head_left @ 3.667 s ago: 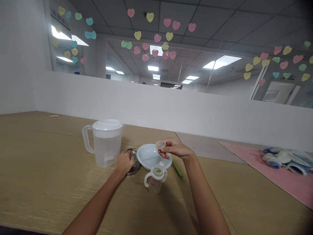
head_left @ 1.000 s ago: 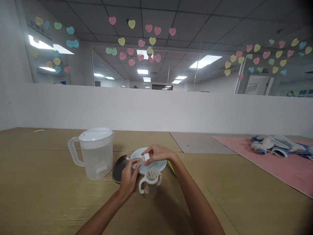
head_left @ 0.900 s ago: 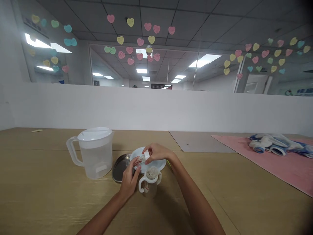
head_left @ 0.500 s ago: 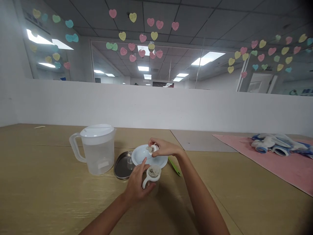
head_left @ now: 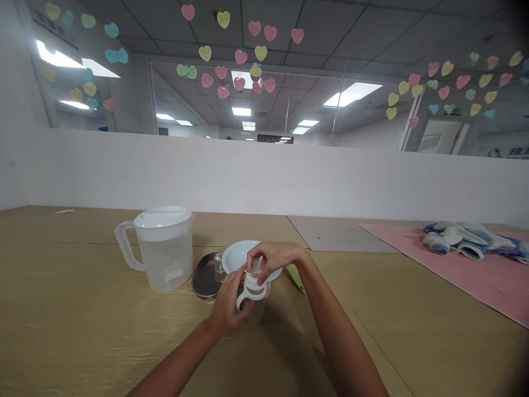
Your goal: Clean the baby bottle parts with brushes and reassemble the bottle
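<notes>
A clear baby bottle (head_left: 257, 313) with a white handled ring stands on the table in front of me. My left hand (head_left: 227, 300) is wrapped round its left side, at the handle. My right hand (head_left: 275, 259) pinches a white collar with a clear nipple (head_left: 254, 279) from above, at the bottle's mouth. Whether the threads have engaged cannot be seen. Just behind the bottle lies a pale blue-white bowl (head_left: 235, 256), partly covered by my right hand. A round metal tray (head_left: 204, 278) sits left of it, holding a small clear piece (head_left: 219, 267).
A lidded clear plastic jug (head_left: 165, 256) stands at the left. Right of the bowl, a green utensil handle (head_left: 295, 279) rests on the table. Blue and white bundled items (head_left: 467, 242) lie on a pink mat (head_left: 487, 281) at the far right. A white wall (head_left: 223, 176) runs behind the table.
My right hand has brought the nipple and collar down from above the bowl onto the bottle's mouth. My left hand stays at the bottle. The view has shifted slightly.
</notes>
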Demonstrator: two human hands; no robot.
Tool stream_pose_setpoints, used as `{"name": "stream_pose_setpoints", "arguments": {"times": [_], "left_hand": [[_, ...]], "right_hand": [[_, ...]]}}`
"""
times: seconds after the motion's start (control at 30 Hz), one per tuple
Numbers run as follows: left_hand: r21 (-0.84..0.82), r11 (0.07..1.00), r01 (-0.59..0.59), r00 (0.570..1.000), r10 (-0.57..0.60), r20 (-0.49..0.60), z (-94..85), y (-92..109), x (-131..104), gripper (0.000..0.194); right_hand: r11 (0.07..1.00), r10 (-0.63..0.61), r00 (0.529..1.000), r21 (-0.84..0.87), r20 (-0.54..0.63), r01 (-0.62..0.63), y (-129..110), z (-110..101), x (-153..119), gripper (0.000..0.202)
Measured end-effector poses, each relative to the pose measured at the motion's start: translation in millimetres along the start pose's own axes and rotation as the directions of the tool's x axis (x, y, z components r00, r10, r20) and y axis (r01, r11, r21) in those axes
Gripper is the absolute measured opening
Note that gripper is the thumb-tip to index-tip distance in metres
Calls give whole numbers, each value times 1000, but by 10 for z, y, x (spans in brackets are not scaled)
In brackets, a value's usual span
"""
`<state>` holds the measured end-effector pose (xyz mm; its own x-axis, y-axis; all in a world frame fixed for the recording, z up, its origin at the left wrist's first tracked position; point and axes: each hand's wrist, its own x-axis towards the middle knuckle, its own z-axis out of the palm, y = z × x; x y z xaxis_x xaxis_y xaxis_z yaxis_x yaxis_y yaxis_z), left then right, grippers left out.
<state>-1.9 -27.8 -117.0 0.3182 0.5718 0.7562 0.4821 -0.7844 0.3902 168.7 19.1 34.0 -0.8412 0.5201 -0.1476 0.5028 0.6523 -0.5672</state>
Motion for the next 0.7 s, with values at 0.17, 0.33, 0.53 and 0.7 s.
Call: {"name": "stream_pose_setpoints", "arguments": {"times": [0.17, 0.33, 0.53, 0.7], "left_hand": [[5, 1000, 21, 1000, -21, 15, 13, -10, -7, 63], [5, 1000, -4, 1000, 4, 24, 23, -25, 5, 61], [-25, 1000, 15, 1000, -15, 20, 5, 31, 22, 61], [-63, 996, 56, 998, -55, 21, -4, 52, 16, 56]], "right_hand": [[980, 109, 992, -161, -68, -119, -108, 63, 31, 38], [986, 56, 997, -153, -62, -65, -168, 44, -36, 31], [961, 261, 953, -50, -155, -272, -171, 68, -25, 21], [920, 382, 907, -24, -176, -392, -241, 153, 44, 34]]}}
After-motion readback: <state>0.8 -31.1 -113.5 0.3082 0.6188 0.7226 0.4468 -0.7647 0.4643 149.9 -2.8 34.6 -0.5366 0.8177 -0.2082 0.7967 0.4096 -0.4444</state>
